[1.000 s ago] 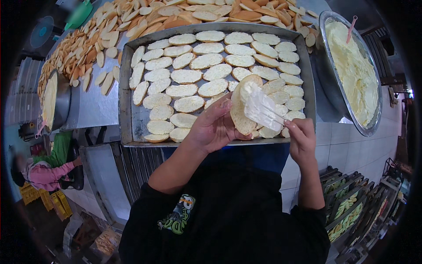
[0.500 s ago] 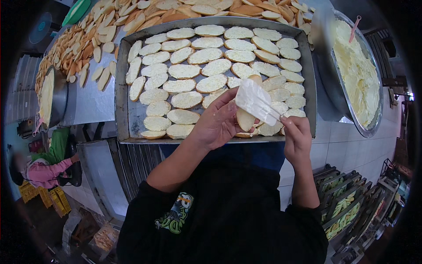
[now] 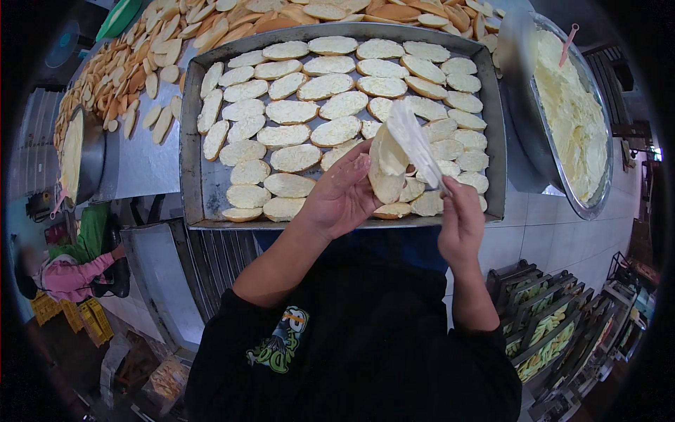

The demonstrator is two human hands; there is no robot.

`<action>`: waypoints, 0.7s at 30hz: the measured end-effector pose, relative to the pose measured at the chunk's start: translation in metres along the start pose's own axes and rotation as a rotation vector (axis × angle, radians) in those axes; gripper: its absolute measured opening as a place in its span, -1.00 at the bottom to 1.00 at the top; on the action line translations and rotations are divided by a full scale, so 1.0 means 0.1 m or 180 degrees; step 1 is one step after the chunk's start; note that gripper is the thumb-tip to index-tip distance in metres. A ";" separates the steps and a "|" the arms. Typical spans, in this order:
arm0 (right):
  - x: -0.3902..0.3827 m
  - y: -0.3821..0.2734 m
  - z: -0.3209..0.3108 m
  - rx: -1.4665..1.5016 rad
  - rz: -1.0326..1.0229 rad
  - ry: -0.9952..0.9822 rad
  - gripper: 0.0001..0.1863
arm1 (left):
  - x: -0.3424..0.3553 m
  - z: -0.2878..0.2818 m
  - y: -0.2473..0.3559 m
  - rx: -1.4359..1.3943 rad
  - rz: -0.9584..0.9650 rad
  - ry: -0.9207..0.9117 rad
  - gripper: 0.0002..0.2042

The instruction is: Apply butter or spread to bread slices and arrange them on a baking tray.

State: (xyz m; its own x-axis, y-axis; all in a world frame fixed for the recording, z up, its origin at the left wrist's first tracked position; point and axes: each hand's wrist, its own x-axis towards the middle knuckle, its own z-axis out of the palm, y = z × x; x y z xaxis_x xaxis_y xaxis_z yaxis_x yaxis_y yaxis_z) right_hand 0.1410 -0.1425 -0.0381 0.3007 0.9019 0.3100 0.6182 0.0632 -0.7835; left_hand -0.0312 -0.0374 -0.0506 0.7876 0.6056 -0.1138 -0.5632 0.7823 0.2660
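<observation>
Over the near right part of a metal baking tray, my left hand grips an oval bread slice by its edge, with pale cream on its upper face. My right hand is closed round the thin handle of a white spatula. The spatula's broad blade, smeared with cream, is tilted against the right side of the slice. Under both hands the tray holds rows of cream-covered bread slices. My left hand and the slice hide some of them.
A big metal bowl of cream stands at right with a pink-handled tool in it. At left is a smaller bowl. Plain bread slices are heaped behind the tray. Racks stand low right; a person in pink is at far left.
The spatula blade has turned more upright and shifted right, uncovering the slice's creamed face. My right hand has moved slightly left and down. The slice stays in my left hand.
</observation>
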 end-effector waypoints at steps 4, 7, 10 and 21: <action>0.01 0.05 0.13 -0.0003 -0.0312 0.0082 -0.66 | -0.03 0.07 0.00 -0.0145 0.0031 -0.0136 -0.51; -0.02 0.18 0.00 -0.0577 -0.0617 0.0091 -0.65 | -0.09 0.05 0.03 -0.0331 0.0150 -0.0114 -0.51; -0.05 0.24 -0.10 -0.1057 -0.0395 0.0096 -0.65 | -0.11 0.00 0.07 -0.0439 0.0147 -0.0211 -0.50; 0.01 0.19 0.10 0.0830 0.0432 -0.0249 -0.73 | 0.04 0.21 0.02 0.0505 0.0194 0.0654 -0.56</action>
State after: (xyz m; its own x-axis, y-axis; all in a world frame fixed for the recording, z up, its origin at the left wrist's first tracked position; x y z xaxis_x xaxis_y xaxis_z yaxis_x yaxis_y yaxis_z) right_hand 0.1452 -0.1364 -0.0581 0.3045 0.9392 0.1586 0.3659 0.0384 -0.9299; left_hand -0.0238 -0.0366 -0.0300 0.6771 0.6803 -0.2806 -0.5489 0.7208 0.4233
